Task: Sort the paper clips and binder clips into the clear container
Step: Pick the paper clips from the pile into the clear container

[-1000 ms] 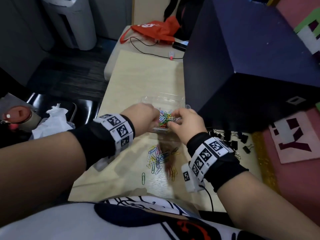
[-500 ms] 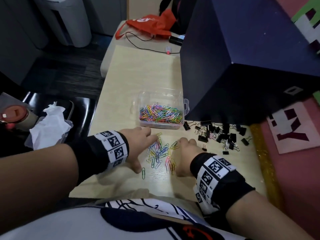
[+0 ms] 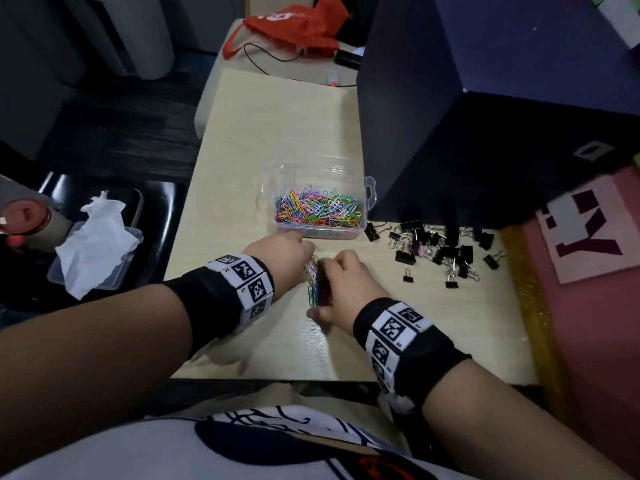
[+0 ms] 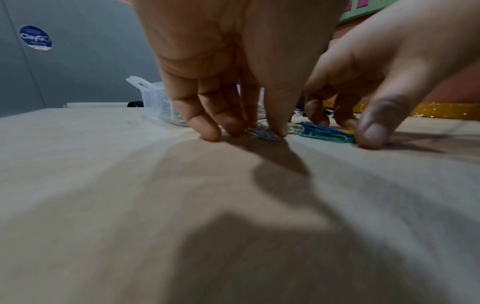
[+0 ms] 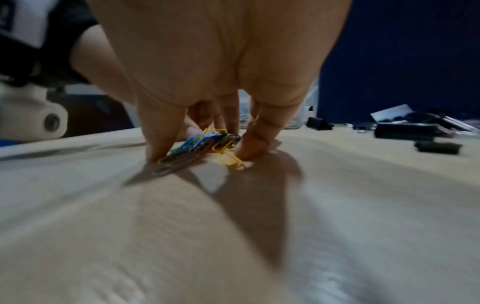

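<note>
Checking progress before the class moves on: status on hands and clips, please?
Both hands, left hand and right hand, pinching loose paper clips together on table. Clear container holds paper clips only. Binder clips untouched. Nothing blocking.

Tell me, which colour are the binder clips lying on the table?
The binder clips are black with silver wire handles; the head view shows it best.

1. Paper clips (image 3: pixel 317 209) in the clear container (image 3: pixel 370 190): mixed pink, green, blue, yellow, orange and white.
2. Loose paper clips (image 5: pixel 200 145) on the table: blue, teal and yellow.
3. Binder clips (image 3: pixel 446 249): black with silver handles.
4. Table (image 3: pixel 277 126): pale beige wood grain.
5. Wristbands (image 3: pixel 244 280): black, with white squares bearing black code patterns.
6. Box (image 3: pixel 485 116): dark navy.
7. Bag (image 3: pixel 294 24): red.
</note>
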